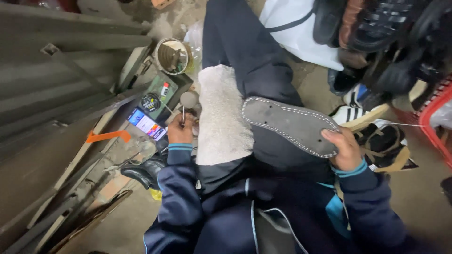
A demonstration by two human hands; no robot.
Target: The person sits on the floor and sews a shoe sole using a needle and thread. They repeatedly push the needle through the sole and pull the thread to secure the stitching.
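Note:
A grey shoe sole (287, 123) with white stitching round its edge lies across my lap, sole side up. My right hand (343, 148) grips its right end. A thin white thread (400, 124) runs off to the right from near that hand. My left hand (181, 130) is closed on a thin metal needle or awl that points up, just left of a whitish towel (221, 117) spread over my thigh. A small round grey lump (189, 99) sits just above that hand.
A lit phone (147, 124) and a green box (162, 94) lie on the floor at left, with a round tin (172, 56) behind them. A black shoe (146, 171) rests by my left elbow. Piled shoes (376, 33) and a red crate (435, 117) stand at right.

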